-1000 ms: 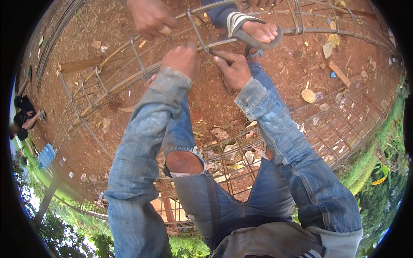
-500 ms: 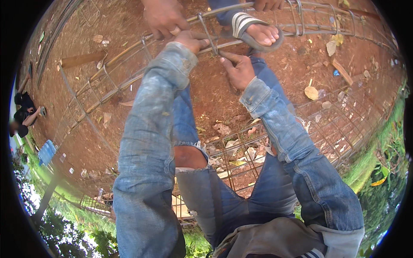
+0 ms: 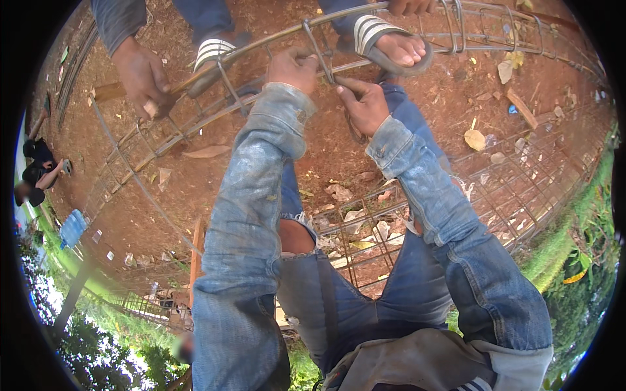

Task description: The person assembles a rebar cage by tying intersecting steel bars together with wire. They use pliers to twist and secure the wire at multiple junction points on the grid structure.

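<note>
Right grip [image 3: 367, 108] near-pinched at stirrup [image 3: 317, 50] corner | left grip [image 3: 291, 72] curled beside it | either's hold unclear | I'd square stirrup to bar [image 3: 352, 12]

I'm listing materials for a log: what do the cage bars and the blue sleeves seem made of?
Cage bars: probably steel, given the slim rods, grey-brown with a slight sheen. Blue sleeves: likely denim, matte and faded, showing stitched seams and creases.

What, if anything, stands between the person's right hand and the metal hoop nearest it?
Nothing visible does: the right hand is right at the lower end of the hoop. The left hand is on the hoop's left side, not between them.
</note>
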Available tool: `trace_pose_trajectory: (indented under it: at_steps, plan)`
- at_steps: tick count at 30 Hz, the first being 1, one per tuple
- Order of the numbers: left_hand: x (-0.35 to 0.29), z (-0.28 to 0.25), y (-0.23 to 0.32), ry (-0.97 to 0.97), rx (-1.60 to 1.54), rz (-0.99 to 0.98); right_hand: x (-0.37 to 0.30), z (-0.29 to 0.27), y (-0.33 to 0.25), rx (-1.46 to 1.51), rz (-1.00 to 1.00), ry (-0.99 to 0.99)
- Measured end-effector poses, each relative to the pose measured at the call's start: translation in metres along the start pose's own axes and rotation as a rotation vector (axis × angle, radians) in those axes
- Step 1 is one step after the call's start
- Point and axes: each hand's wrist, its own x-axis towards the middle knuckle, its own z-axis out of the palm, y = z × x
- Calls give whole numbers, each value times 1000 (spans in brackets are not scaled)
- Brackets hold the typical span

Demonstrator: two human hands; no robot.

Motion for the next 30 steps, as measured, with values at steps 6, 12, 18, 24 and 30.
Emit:
trace_pose_trajectory:
  at_steps: [6, 12, 18, 24, 30]
  plan:
    - [0, 2, -7, -6, 6, 67, 0, -4, -5, 24, 98, -54]
    - [11, 5, -13, -24, 78, 141, 0, -4, -5, 13, 111, -54]
    - [2, 4, -7, -7, -36, 89, 2, -2, -5, 20, 139, -41]
    - [-6, 5, -7, 45, -29, 88, 2, -3, -2, 18, 140, -44]
    - [7, -2, -1, 34, 46, 42, 4, -4, -3, 29, 54, -44]
